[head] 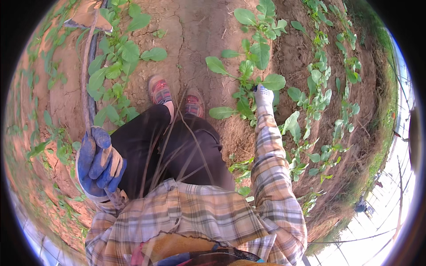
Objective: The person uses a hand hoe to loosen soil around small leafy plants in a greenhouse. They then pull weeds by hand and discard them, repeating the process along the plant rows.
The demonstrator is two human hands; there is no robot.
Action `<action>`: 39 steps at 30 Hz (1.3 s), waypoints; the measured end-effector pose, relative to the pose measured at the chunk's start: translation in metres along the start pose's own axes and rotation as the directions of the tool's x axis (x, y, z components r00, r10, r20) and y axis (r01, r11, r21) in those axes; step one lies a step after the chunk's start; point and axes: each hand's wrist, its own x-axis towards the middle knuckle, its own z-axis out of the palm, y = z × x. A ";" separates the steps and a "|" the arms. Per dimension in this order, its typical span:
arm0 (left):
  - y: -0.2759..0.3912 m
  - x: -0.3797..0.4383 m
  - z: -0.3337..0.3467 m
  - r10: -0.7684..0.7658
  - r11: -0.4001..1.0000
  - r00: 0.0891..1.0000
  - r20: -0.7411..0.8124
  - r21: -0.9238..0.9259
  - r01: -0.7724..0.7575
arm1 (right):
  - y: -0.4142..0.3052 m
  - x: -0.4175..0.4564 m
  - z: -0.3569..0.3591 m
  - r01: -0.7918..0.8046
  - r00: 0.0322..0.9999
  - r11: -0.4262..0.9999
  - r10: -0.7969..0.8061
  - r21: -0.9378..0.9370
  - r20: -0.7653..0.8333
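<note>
My left hand (101, 161), in a blue-coated work glove soiled with earth, is closed round the wooden handle of a hoe (87, 83). The handle runs up along the left plant row, and the soil-covered metal blade is at the upper left. My right hand (264, 94), in a pale glove with blue fingertips, reaches down into a leafy green plant (246, 78) in the row to the right of my feet. Leaves hide its fingertips, so whether it grips anything is unclear. A broad leaf (273, 81) lies just above that hand.
My shoes (194, 103) stand on cracked bare soil (189, 43) between two plant rows. More leafy rows (316, 83) run along the right, with dry straw and a grass strip (387, 123) beyond. Other rows (55, 71) lie at the left. Thin dry stalks (196, 143) cross before my legs.
</note>
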 end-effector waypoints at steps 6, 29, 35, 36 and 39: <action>0.001 0.005 -0.007 -0.019 1.000 0.997 0.077 0.008 0.018 | 0.004 0.010 0.000 0.031 0.998 0.998 -0.028 -0.054 0.057; -0.008 0.008 0.009 -0.012 0.999 1.000 -0.004 0.032 0.012 | 0.017 0.002 0.002 -0.033 0.999 0.997 0.033 0.071 0.008; -0.002 0.006 0.011 -0.034 0.998 0.998 -0.053 0.044 0.036 | 0.008 0.008 0.016 -0.086 0.996 0.977 0.089 0.195 -0.002; -0.006 0.008 0.005 -0.055 0.998 0.997 -0.046 0.034 0.057 | 0.021 0.005 0.020 -0.133 0.990 0.963 0.140 0.235 -0.012; -0.007 0.012 0.012 -0.024 0.998 1.000 0.019 0.060 0.023 | 0.027 0.013 0.022 -0.159 0.985 0.947 0.173 0.280 -0.026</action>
